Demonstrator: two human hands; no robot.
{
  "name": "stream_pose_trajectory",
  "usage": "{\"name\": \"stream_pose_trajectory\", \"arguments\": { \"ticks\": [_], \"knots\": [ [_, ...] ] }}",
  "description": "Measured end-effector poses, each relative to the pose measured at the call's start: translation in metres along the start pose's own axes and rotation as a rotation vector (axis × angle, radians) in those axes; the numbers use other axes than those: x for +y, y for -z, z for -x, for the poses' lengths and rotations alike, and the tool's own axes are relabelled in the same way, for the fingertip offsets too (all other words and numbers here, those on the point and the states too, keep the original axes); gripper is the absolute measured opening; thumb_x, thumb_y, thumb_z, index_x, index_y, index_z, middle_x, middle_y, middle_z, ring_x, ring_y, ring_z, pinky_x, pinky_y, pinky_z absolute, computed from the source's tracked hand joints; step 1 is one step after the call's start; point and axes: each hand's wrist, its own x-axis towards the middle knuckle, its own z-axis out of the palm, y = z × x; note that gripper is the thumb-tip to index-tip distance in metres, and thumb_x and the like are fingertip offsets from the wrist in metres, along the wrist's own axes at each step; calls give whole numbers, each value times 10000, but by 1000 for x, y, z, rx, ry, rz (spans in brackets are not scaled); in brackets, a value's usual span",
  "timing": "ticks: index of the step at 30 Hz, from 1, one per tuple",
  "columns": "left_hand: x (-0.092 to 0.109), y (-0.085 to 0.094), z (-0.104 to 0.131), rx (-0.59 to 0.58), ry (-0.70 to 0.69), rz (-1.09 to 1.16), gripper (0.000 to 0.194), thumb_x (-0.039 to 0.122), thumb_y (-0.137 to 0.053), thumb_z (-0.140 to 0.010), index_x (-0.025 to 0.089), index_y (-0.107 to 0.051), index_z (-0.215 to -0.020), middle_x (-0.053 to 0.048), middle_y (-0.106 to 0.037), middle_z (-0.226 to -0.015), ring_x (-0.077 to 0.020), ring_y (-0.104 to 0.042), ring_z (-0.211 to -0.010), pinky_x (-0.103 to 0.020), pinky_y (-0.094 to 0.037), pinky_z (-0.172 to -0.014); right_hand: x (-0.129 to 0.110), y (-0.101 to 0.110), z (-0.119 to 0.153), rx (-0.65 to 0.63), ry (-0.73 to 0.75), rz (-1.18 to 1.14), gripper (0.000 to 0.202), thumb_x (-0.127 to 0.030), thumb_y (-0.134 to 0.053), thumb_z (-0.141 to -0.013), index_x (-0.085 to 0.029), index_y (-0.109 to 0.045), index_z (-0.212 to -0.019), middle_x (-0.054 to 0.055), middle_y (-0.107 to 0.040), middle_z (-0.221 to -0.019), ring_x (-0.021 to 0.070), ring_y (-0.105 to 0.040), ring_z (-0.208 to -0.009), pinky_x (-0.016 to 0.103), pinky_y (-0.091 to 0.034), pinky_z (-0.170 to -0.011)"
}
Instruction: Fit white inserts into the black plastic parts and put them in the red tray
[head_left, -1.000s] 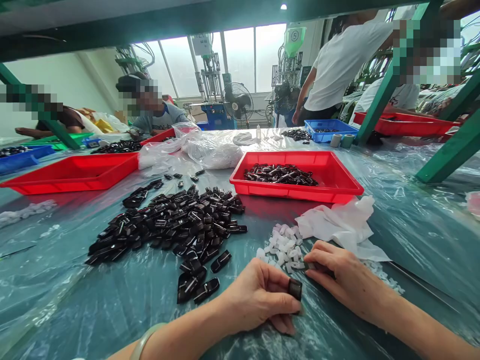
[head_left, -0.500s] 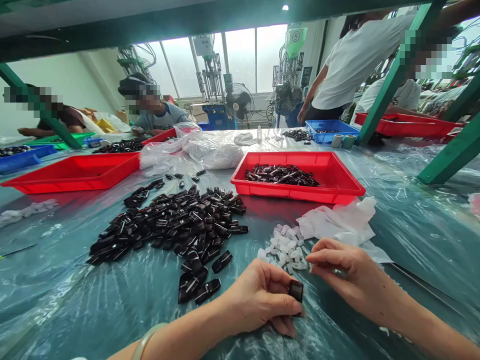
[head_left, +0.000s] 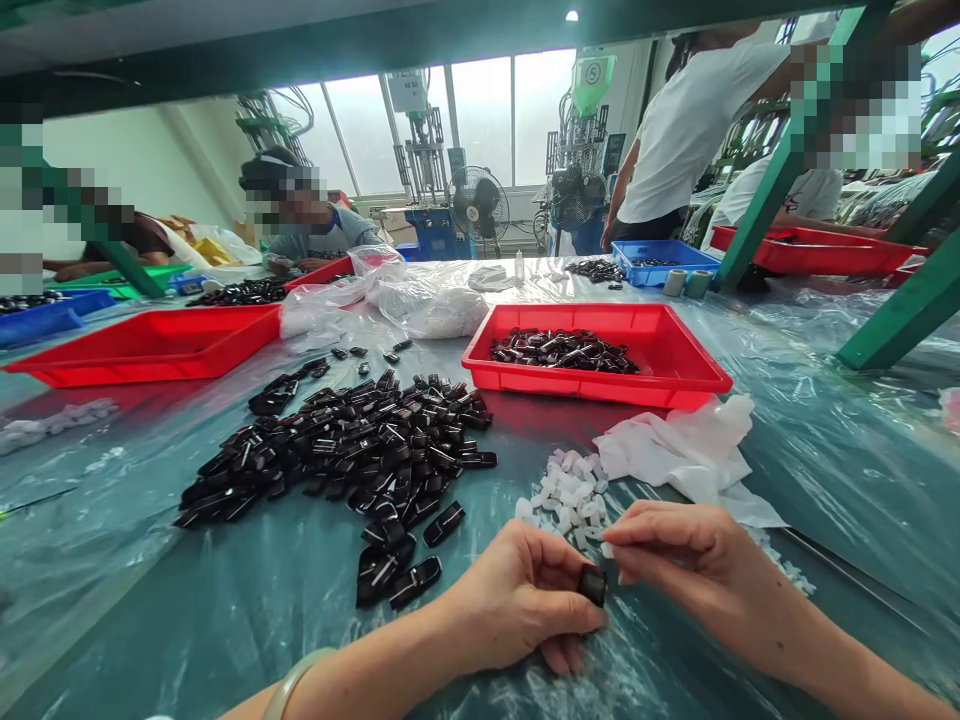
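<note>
My left hand (head_left: 529,600) is closed around a small black plastic part (head_left: 592,584), which sticks out past the thumb and forefinger. Close by on its right, my right hand (head_left: 690,565) pinches a small white plastic piece (head_left: 607,550) between thumb and fingertips, apart from the black part. Just beyond the fingertips lies a pile of similar white pieces (head_left: 571,488). To the left spreads a large heap of black parts (head_left: 360,440), with a few loose ones near my left wrist.
A red tray (head_left: 592,383) holding black parts stands behind the white pile; another red tray (head_left: 150,368) is at left. Crumpled white sheeting (head_left: 675,445) and a thin dark rod (head_left: 847,570) lie at right. Green posts (head_left: 795,150) frame the table. Several co-workers are beyond.
My right hand has moved slightly left and down, closer to the black part, and the white piece now shows at its fingertips. My left hand has barely moved.
</note>
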Motion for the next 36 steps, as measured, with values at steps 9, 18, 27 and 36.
{"name": "stream_pose_trajectory", "arguments": {
  "ticks": [9, 18, 27, 36],
  "knots": [
    [1, -1, 1, 42, -19, -61, 188, 253, -695, -583, 100, -659, -686, 33, -525, -486, -49, -467, -388, -140, -401, -367, -6, -11, 3, 36, 122, -75, 137, -198, -549, -809, -195, -682, -777, 26, -646, -721, 128, -591, -628, 236, -463, -574],
    [-1, 0, -2, 34, -10, -45, 143, 204, -663, -586, 95, -657, -678, 25, -546, -472, -56, -503, -400, -141, -426, -397, -3, -17, 3, 66, 194, 47, 188, -210, -523, -828, -202, -694, -751, 14, -619, -692, 101, -558, -587, 201, -450, -540],
    [-1, 0, -2, 42, -5, -43, 134, 184, -656, -582, 94, -666, -680, 28, -547, -461, -61, -513, -401, -147, -435, -416, -5, -16, 3, 0, 243, 211, 220, -186, -483, -846, -179, -685, -762, 31, -586, -725, 93, -535, -600, 187, -414, -528],
    [-4, 3, -2, 47, -14, -81, 117, 168, -655, -584, 86, -662, -667, 21, -556, -469, -75, -536, -416, -150, -439, -426, 0, -17, 2, -33, 181, 191, 225, -209, -488, -854, -176, -643, -694, 8, -537, -724, 75, -475, -609, 177, -371, -535]
  ]
}}
